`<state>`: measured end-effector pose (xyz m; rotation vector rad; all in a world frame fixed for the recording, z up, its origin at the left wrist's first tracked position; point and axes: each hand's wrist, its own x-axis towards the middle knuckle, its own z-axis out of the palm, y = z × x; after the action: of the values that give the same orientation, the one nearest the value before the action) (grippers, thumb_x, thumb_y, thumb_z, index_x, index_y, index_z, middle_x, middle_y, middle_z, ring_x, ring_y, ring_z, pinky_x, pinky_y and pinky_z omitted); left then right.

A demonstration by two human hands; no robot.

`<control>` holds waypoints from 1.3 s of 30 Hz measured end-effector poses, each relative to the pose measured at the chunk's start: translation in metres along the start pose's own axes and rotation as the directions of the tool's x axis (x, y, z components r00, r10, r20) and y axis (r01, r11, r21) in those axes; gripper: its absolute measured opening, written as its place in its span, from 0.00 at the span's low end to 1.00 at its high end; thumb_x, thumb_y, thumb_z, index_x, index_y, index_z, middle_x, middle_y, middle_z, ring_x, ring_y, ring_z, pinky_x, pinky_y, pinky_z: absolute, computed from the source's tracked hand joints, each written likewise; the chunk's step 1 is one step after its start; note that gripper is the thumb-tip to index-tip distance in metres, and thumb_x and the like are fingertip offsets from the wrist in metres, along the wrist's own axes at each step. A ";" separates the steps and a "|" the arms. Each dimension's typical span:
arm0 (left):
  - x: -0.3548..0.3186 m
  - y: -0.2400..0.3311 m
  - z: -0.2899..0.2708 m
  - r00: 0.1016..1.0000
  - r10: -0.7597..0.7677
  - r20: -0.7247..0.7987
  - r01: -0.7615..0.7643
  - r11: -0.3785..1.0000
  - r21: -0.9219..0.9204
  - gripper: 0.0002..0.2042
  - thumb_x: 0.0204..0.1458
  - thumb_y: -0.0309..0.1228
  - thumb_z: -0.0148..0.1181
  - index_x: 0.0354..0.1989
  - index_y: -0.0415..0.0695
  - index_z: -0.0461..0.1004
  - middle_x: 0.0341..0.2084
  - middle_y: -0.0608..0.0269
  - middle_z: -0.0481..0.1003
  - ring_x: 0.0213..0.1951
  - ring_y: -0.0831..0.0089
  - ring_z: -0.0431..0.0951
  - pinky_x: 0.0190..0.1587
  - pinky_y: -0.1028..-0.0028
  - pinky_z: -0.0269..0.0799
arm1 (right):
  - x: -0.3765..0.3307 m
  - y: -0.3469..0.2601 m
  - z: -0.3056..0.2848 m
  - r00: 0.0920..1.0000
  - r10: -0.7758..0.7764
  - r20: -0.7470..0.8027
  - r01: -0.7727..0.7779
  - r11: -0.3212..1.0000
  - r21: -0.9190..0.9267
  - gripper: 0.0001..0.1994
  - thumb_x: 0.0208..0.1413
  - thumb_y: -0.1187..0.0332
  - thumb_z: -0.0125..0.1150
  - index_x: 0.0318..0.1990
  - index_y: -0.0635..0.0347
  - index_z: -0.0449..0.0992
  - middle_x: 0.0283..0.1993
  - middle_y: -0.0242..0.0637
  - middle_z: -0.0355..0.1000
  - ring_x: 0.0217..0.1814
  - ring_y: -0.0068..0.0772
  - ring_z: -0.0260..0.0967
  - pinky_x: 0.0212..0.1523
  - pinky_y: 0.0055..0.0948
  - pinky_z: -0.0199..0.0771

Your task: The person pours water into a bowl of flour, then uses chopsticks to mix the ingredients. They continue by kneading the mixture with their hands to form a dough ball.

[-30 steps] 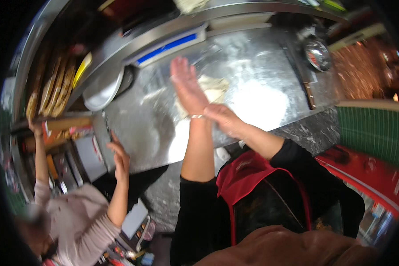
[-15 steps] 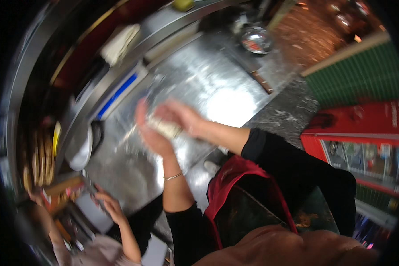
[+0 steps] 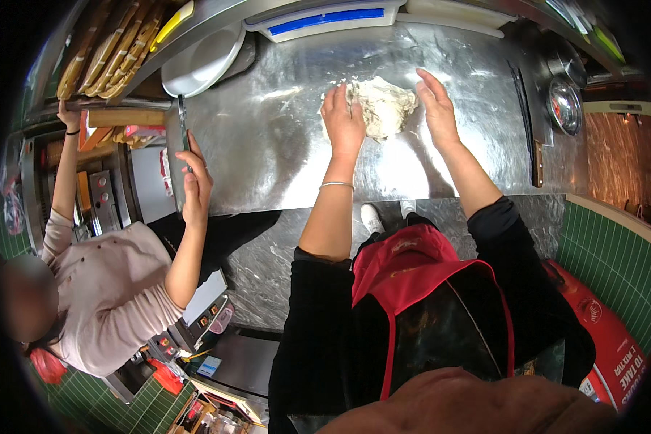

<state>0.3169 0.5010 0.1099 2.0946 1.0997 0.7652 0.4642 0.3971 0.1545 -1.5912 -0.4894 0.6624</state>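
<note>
A rough, floury lump of dough (image 3: 385, 107) lies on the stainless steel worktop (image 3: 282, 145), with loose flour and crumbs around its far left side. My left hand (image 3: 342, 119) rests against the dough's left edge, fingers stretched forward and holding nothing. To the right of the dough, my right hand (image 3: 437, 108) is raised with its fingers extended and the thumb side toward the lump. A small gap shows between that hand and the dough.
A knife with a wooden handle (image 3: 537, 163) and a metal bowl (image 3: 564, 106) lie at the right end. White bowls (image 3: 204, 61) stand at the back left; a blue-striped white container (image 3: 329, 24) lines the back. At the left, a person (image 3: 116, 282) holds a phone-like object.
The view has swung round and sharpened. My hands, earlier close together around the pale dough, are now apart, and the dough lies on the worktop between them.
</note>
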 end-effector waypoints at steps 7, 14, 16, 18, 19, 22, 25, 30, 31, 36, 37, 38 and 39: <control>0.012 0.006 0.037 0.951 -0.269 0.151 0.284 0.954 -0.095 0.24 0.55 0.36 0.55 0.61 0.43 0.65 0.50 0.37 0.66 0.53 0.45 0.65 0.60 0.57 0.59 | 0.022 0.071 0.009 0.992 -0.049 0.116 0.099 0.872 -0.479 0.29 0.53 0.62 0.66 0.62 0.57 0.67 0.61 0.46 0.65 0.61 0.38 0.64 0.60 0.34 0.65; -0.007 0.022 0.012 0.878 -0.471 0.083 0.451 0.759 -0.470 0.25 0.58 0.36 0.52 0.63 0.42 0.60 0.54 0.39 0.58 0.55 0.50 0.63 0.59 0.62 0.60 | 0.030 0.046 0.037 0.973 0.083 0.217 -0.070 0.996 -0.063 0.22 0.53 0.70 0.65 0.56 0.59 0.73 0.56 0.41 0.67 0.56 0.33 0.68 0.54 0.28 0.69; -0.016 0.006 -0.006 0.868 -0.496 0.021 0.441 0.752 -0.489 0.23 0.62 0.35 0.49 0.64 0.40 0.59 0.59 0.43 0.53 0.57 0.58 0.65 0.58 0.65 0.65 | 0.030 0.042 0.054 0.943 -0.031 0.330 0.083 0.986 -0.145 0.21 0.53 0.69 0.65 0.56 0.56 0.74 0.59 0.39 0.65 0.60 0.33 0.64 0.58 0.29 0.67; -0.027 -0.009 -0.017 0.838 -0.546 -0.028 0.409 0.660 -0.631 0.23 0.61 0.35 0.49 0.62 0.40 0.60 0.55 0.39 0.59 0.57 0.51 0.62 0.62 0.62 0.57 | 0.030 0.044 0.070 0.859 -0.171 0.483 0.250 0.963 -0.104 0.21 0.52 0.68 0.66 0.55 0.54 0.75 0.61 0.38 0.62 0.64 0.35 0.60 0.61 0.30 0.63; -0.031 -0.018 -0.022 0.832 -0.554 -0.035 0.445 0.702 -0.556 0.21 0.61 0.35 0.49 0.60 0.39 0.62 0.53 0.39 0.60 0.56 0.50 0.63 0.61 0.61 0.58 | 0.030 0.045 0.077 0.852 -0.142 0.504 0.253 0.955 -0.157 0.19 0.54 0.64 0.64 0.54 0.53 0.76 0.60 0.38 0.64 0.64 0.38 0.60 0.63 0.32 0.61; -0.033 -0.037 -0.036 0.880 -0.451 -0.150 0.393 0.868 -0.303 0.16 0.61 0.34 0.49 0.52 0.36 0.68 0.48 0.39 0.66 0.52 0.48 0.65 0.57 0.59 0.60 | 0.036 0.048 0.091 0.874 0.006 0.486 0.239 0.865 -0.442 0.16 0.57 0.61 0.60 0.51 0.55 0.78 0.58 0.37 0.68 0.65 0.39 0.59 0.65 0.34 0.58; -0.012 -0.044 -0.037 0.925 -0.132 -0.356 0.172 0.982 0.082 0.10 0.59 0.32 0.50 0.37 0.37 0.72 0.37 0.46 0.72 0.43 0.48 0.69 0.48 0.55 0.62 | 0.041 0.047 0.105 0.895 -0.231 0.381 0.391 0.819 -0.420 0.13 0.59 0.60 0.55 0.43 0.55 0.80 0.49 0.39 0.73 0.55 0.44 0.65 0.59 0.37 0.62; 0.027 -0.041 -0.013 0.991 -0.033 -0.129 0.059 0.978 0.202 0.06 0.56 0.29 0.50 0.35 0.41 0.73 0.37 0.54 0.73 0.42 0.53 0.70 0.46 0.56 0.64 | 0.040 0.051 0.132 0.761 -0.478 0.439 0.647 0.608 -0.460 0.08 0.58 0.67 0.52 0.40 0.53 0.78 0.39 0.37 0.74 0.44 0.45 0.67 0.48 0.41 0.64; 0.025 -0.041 -0.009 0.989 -0.055 -0.135 0.084 0.972 0.220 0.06 0.57 0.29 0.50 0.36 0.42 0.73 0.37 0.55 0.73 0.42 0.53 0.70 0.47 0.57 0.63 | 0.041 0.053 0.136 0.779 -0.495 0.384 0.627 0.607 -0.488 0.08 0.58 0.68 0.52 0.40 0.52 0.78 0.39 0.36 0.74 0.44 0.44 0.67 0.47 0.40 0.64; 0.049 -0.055 0.000 0.985 -0.077 -0.153 0.124 0.937 0.326 0.08 0.53 0.29 0.53 0.40 0.47 0.74 0.37 0.58 0.73 0.43 0.56 0.70 0.48 0.58 0.62 | 0.063 0.063 0.148 0.815 -0.402 0.417 0.579 0.551 -0.601 0.07 0.58 0.68 0.52 0.38 0.51 0.77 0.37 0.33 0.75 0.42 0.38 0.68 0.46 0.37 0.62; 0.057 -0.058 0.001 0.984 -0.103 -0.145 0.148 0.929 0.340 0.08 0.53 0.29 0.53 0.40 0.47 0.75 0.37 0.59 0.74 0.44 0.57 0.70 0.48 0.59 0.62 | 0.071 0.064 0.150 0.818 -0.362 0.447 0.574 0.549 -0.607 0.07 0.59 0.68 0.52 0.37 0.51 0.77 0.37 0.33 0.75 0.42 0.38 0.69 0.46 0.37 0.62; 0.064 -0.060 0.001 0.982 -0.095 -0.165 0.149 0.924 0.353 0.08 0.53 0.30 0.52 0.40 0.47 0.75 0.37 0.59 0.74 0.45 0.58 0.70 0.49 0.60 0.61 | 0.079 0.065 0.153 0.816 -0.367 0.446 0.577 0.548 -0.605 0.07 0.59 0.67 0.51 0.37 0.50 0.77 0.36 0.33 0.75 0.41 0.38 0.69 0.46 0.38 0.63; 0.071 -0.062 0.001 0.981 -0.111 -0.159 0.163 0.916 0.365 0.09 0.53 0.31 0.52 0.41 0.47 0.75 0.37 0.60 0.74 0.45 0.58 0.70 0.49 0.60 0.61 | 0.086 0.065 0.156 0.784 -0.415 0.462 0.621 0.537 -0.571 0.07 0.59 0.67 0.51 0.36 0.50 0.77 0.35 0.32 0.75 0.40 0.37 0.70 0.46 0.38 0.63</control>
<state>0.3224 0.5892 0.0764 2.2701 1.5563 0.6754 0.4198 0.5615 0.0700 -1.9102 -1.5284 0.2019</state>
